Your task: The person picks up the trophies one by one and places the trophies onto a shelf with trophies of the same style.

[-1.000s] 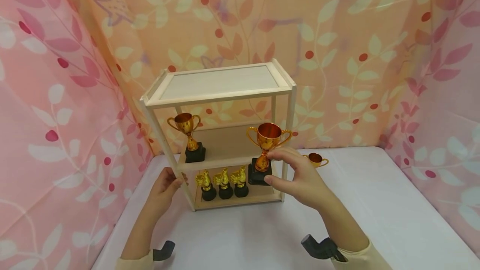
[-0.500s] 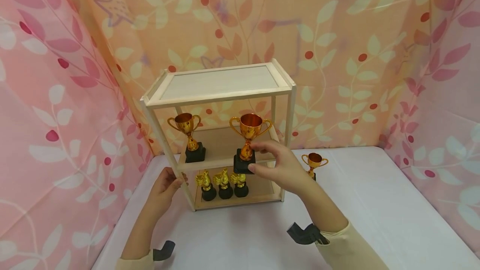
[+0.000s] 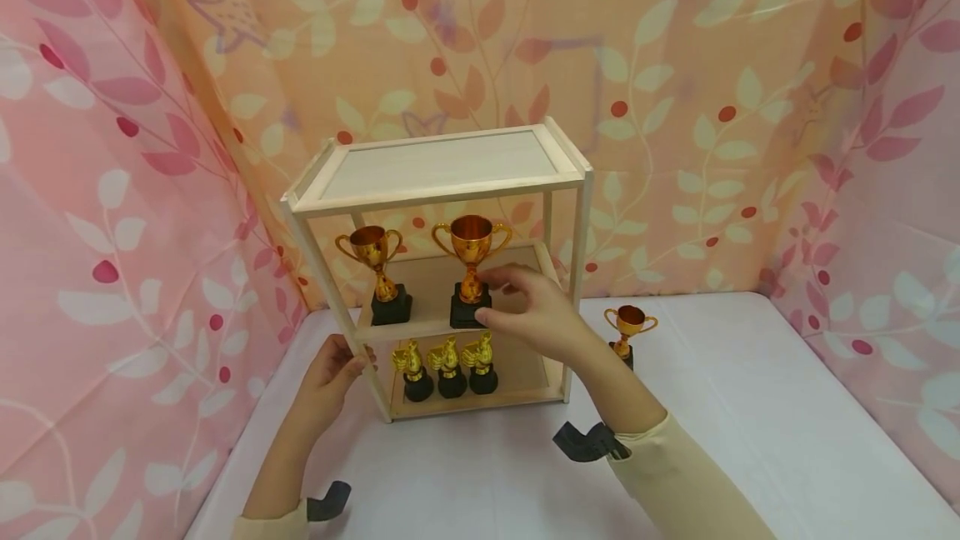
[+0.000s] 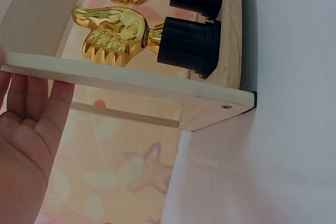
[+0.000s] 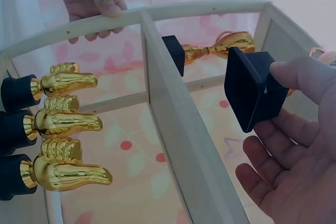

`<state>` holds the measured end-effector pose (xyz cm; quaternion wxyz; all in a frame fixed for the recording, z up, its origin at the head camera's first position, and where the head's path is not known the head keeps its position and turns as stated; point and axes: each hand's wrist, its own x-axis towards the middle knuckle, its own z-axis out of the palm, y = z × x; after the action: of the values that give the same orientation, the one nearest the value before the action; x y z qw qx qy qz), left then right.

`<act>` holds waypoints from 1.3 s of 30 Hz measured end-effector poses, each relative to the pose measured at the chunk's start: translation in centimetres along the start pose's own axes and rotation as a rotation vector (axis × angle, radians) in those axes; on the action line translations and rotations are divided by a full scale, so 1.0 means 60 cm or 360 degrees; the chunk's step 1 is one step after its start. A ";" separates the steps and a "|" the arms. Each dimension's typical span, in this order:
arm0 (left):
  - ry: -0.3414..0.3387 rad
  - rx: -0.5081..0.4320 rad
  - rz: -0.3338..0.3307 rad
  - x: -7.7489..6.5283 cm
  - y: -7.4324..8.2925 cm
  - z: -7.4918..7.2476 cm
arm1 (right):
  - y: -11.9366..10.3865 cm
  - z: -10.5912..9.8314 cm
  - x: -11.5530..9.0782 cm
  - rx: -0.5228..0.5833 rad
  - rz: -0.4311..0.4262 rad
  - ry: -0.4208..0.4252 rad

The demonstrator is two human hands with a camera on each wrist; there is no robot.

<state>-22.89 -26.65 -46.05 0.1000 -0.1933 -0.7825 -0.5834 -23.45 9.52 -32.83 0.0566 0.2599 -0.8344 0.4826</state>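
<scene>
My right hand (image 3: 540,315) pinches a gold two-handled trophy cup (image 3: 472,248) with a square black base. It is upright at the front of the rack's middle shelf. In the right wrist view, the hollow underside of its black base (image 5: 251,90) shows, apart from the shelf board. Another trophy cup (image 3: 371,250) stands to its left on that shelf. With thumb and fingers round it, my left hand (image 3: 326,382) grips the left front post of the pale wooden rack (image 3: 318,273). Three gold thumbs-up trophies (image 3: 447,365) with round black bases stand in a row on the bottom shelf.
A third trophy cup (image 3: 628,323) stands on the white tablecloth (image 3: 712,423) right of the rack, its base partly hidden by my right arm. The rack's top panel (image 3: 450,167) lies above the middle shelf. Patterned curtains (image 3: 675,107) enclose the back and sides.
My right hand has carried the trophy cup leftward from the rack's right post to the middle shelf, beside the other cup. My left hand has stayed on the post.
</scene>
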 end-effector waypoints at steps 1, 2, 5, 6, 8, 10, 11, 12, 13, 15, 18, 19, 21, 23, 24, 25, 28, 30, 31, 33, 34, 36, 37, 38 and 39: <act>0.0000 0.0004 0.0000 0.000 0.000 0.000 | 0.000 0.001 0.003 0.0004 0.0003 -0.0002; 0.0001 0.0009 -0.0001 0.000 0.000 0.000 | 0.000 0.002 0.006 0.0002 0.0003 -0.0003; 0.0002 0.0015 -0.0006 0.000 0.001 0.000 | 0.001 0.004 0.015 0.0010 0.0004 -0.0011; 0.0002 0.0010 -0.0008 0.000 0.001 0.000 | 0.001 0.005 0.019 0.0011 0.0008 -0.0013; -0.0002 0.0006 -0.0011 0.000 0.000 0.000 | 0.003 0.006 0.024 0.0016 0.0012 -0.0019; -0.0003 -0.0002 -0.0011 0.001 -0.001 0.000 | 0.005 0.008 0.030 0.0022 0.0008 -0.0029; -0.0005 -0.0001 -0.0011 0.001 -0.001 0.000 | 0.006 0.009 0.032 0.0023 0.0007 -0.0031; -0.0006 0.0003 -0.0013 0.001 -0.002 0.000 | 0.007 0.010 0.034 0.0025 0.0003 -0.0033; -0.0006 0.0005 -0.0011 0.001 -0.002 -0.001 | 0.008 0.011 0.036 0.0030 0.0003 -0.0035; -0.0008 0.0000 -0.0008 0.001 -0.003 -0.001 | 0.010 0.013 0.041 0.0035 0.0007 -0.0036; -0.0012 -0.0010 -0.0001 0.001 -0.004 -0.001 | 0.013 0.017 0.047 0.0044 0.0019 -0.0035; -0.0013 -0.0017 0.0002 0.000 -0.004 -0.001 | 0.014 0.018 0.049 0.0042 0.0023 -0.0036; -0.0014 -0.0023 0.0004 0.000 -0.003 -0.001 | 0.016 0.021 0.054 0.0030 0.0027 -0.0034; -0.0012 -0.0026 0.0005 0.000 -0.002 0.000 | 0.018 0.023 0.059 0.0018 0.0017 -0.0034; -0.0009 -0.0027 0.0006 0.000 -0.002 0.000 | 0.019 0.024 0.061 0.0016 0.0012 -0.0036; -0.0007 -0.0027 0.0004 0.000 -0.001 0.000 | 0.020 0.025 0.063 0.0015 0.0005 -0.0039; -0.0004 -0.0033 -0.0004 0.000 0.001 0.001 | 0.023 0.028 0.068 0.0038 -0.0011 -0.0060; -0.0003 -0.0038 -0.0010 0.000 0.003 0.002 | 0.024 0.030 0.070 0.0048 -0.0006 -0.0076; -0.0006 -0.0042 -0.0014 0.000 0.003 0.002 | 0.024 0.031 0.072 0.0051 -0.0005 -0.0081; -0.0009 -0.0042 -0.0016 0.000 0.004 0.002 | 0.024 0.033 0.073 0.0054 0.0009 -0.0089; -0.0009 -0.0043 -0.0016 -0.001 0.005 0.002 | 0.024 0.034 0.074 0.0053 0.0014 -0.0089; -0.0010 -0.0040 -0.0015 -0.001 0.005 0.002 | 0.023 0.035 0.076 0.0057 0.0027 -0.0089; -0.0012 -0.0036 -0.0013 -0.001 0.005 0.002 | 0.023 0.035 0.077 0.0057 0.0035 -0.0089; -0.0012 -0.0036 -0.0010 -0.001 0.005 0.001 | 0.022 0.036 0.078 0.0055 0.0048 -0.0089; -0.0013 -0.0033 -0.0010 -0.001 0.005 0.001 | 0.022 0.037 0.079 0.0053 0.0056 -0.0090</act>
<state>-22.68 -26.54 -45.83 0.0932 -0.1942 -0.7774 -0.5910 -27.80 6.41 -33.37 0.0203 0.2597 -0.8321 0.4897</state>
